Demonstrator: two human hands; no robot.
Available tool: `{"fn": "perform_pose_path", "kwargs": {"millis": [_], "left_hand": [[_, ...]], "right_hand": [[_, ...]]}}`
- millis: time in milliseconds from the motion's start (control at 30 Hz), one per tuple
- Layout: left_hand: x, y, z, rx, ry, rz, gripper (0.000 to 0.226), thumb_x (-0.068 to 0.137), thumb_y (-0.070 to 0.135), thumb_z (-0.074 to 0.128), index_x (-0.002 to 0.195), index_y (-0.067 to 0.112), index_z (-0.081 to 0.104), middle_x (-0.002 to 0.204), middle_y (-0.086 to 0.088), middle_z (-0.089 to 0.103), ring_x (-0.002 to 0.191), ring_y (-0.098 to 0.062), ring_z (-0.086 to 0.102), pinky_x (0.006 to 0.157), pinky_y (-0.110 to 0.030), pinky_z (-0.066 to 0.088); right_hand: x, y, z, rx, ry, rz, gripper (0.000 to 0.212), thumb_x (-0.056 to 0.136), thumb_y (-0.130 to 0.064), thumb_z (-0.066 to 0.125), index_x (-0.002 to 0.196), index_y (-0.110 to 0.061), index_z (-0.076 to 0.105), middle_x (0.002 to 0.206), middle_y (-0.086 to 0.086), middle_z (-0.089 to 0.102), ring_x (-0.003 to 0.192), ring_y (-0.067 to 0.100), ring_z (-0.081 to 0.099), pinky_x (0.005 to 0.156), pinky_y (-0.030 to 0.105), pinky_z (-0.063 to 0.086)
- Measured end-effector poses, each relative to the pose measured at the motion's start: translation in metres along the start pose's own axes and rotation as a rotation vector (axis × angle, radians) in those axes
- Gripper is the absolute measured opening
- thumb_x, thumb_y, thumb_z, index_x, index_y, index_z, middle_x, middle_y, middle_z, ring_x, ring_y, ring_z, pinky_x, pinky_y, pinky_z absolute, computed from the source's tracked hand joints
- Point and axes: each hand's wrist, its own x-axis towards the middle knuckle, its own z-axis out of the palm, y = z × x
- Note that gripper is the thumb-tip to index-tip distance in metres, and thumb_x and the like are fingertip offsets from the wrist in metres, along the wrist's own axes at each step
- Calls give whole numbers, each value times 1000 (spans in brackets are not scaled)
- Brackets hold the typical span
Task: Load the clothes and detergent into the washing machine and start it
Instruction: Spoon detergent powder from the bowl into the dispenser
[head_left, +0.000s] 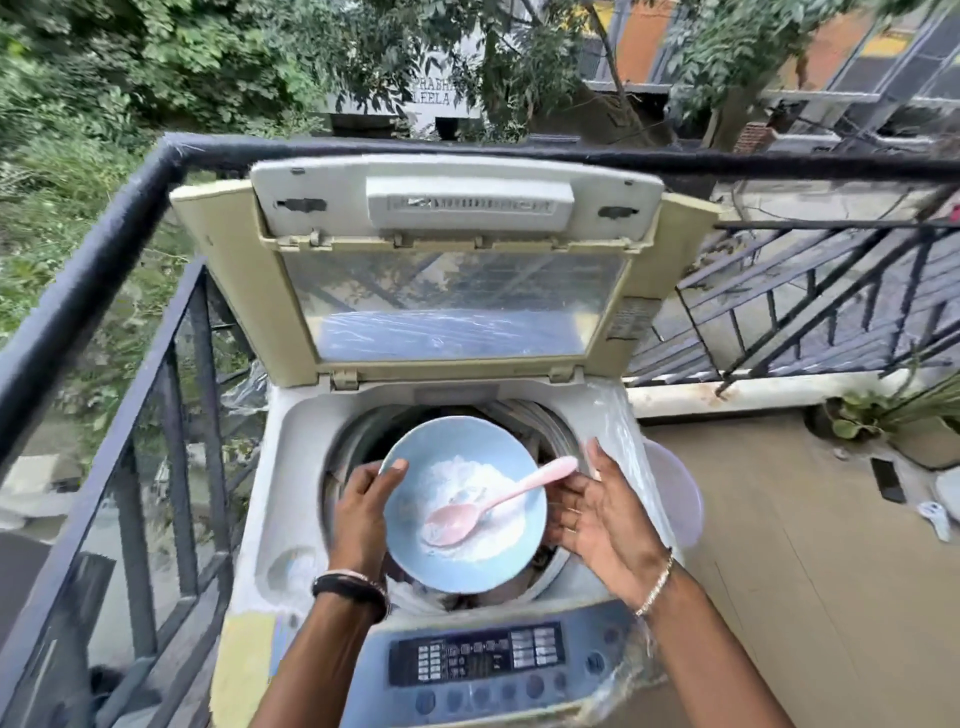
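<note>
Head view shows the left hand (361, 512) pinching the blue bowl (462, 504) of detergent powder (467, 514) over the drum (540, 421) at lower centre, with the right hand (597, 514) spread beside the pink spoon (498, 501). Powder is not yet poured, and I judge the lid (452, 306) and control panel (478, 660) remain for later.

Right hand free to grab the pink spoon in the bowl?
Probably yes. The right hand is open beside the blue bowl, nearly at the pink spoon handle, with nothing between. The left hand holds the bowl.
</note>
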Motion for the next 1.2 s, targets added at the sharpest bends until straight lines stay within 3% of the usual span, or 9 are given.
{"fn": "perform_pose_path", "kwargs": {"millis": [67, 167, 233, 333, 467, 567, 767, 1033, 1200], "left_hand": [[-16, -5, 21, 8, -36, 2, 26, 62, 46, 73, 71, 24, 61, 83, -7, 59, 81, -23, 53, 72, -37, 38], [-42, -19, 53, 20, -92, -17, 24, 66, 42, 73, 76, 23, 62, 82, -8, 61, 77, -23, 55, 70, -36, 41], [-65, -30, 79, 26, -130, -46, 16, 77, 32, 70, 80, 20, 60, 80, -8, 63, 72, -24, 56, 61, -32, 43], [-103, -49, 118, 35, -179, -80, 10, 87, 21, 65, 86, 15, 57, 85, -12, 60, 73, -25, 56, 57, -28, 43], [-164, -86, 180, 123, -196, -116, 15, 66, 37, 71, 67, 27, 60, 66, 4, 60, 60, -19, 54, 50, -22, 36], [-197, -121, 225, 163, -259, -199, 17, 80, 32, 68, 90, 22, 59, 77, -1, 63, 59, -19, 57, 45, -21, 40], [-239, -176, 317, 238, -354, -370, 13, 90, 29, 59, 97, 19, 63, 87, -6, 67, 68, -24, 64, 60, -28, 49], [-220, -287, 410, 381, -346, -597, 13, 91, 27, 60, 100, 18, 60, 92, -10, 67, 71, -26, 63, 59, -29, 52], [-174, -381, 462, 489, -271, -683, 11, 94, 20, 57, 84, 17, 54, 84, -11, 60, 69, -26, 57, 64, -31, 47]], "right_hand": [[-19, -2, -20, 10, 27, -45, 62, 83, -54, 63, 117, -3, 65, 107, 16, 67, 101, 30, 61, 97, 46, 46], [-51, -3, -51, -21, 29, -121, 25, 81, -33, 67, 94, -13, 73, 91, 9, 71, 83, 21, 66, 83, 36, 49], [-72, -2, -80, -86, 23, -193, 15, 83, -22, 65, 90, -13, 75, 92, 8, 73, 80, 19, 68, 79, 33, 50], [-101, 0, -130, -137, 41, -279, 17, 88, -9, 62, 100, -2, 70, 96, 9, 72, 87, 20, 67, 78, 30, 52], [-145, -1, -212, -135, 111, -316, 23, 89, -5, 61, 108, 7, 66, 98, 11, 71, 88, 20, 67, 73, 26, 55], [-171, -2, -275, -125, 159, -317, 23, 90, -6, 60, 107, 10, 65, 99, 15, 70, 92, 23, 65, 79, 31, 53], [-203, -3, -392, -13, 312, -270, 24, 90, -6, 62, 107, 10, 66, 101, 21, 71, 91, 25, 67, 76, 28, 56], [-165, 30, -514, 122, 607, -126, 16, 88, -2, 63, 98, 10, 67, 96, 23, 69, 86, 30, 65, 80, 38, 50], [-101, 60, -585, 233, 757, 4, 6, 84, 1, 66, 85, -3, 70, 89, 17, 68, 82, 26, 62, 79, 38, 47]]}}
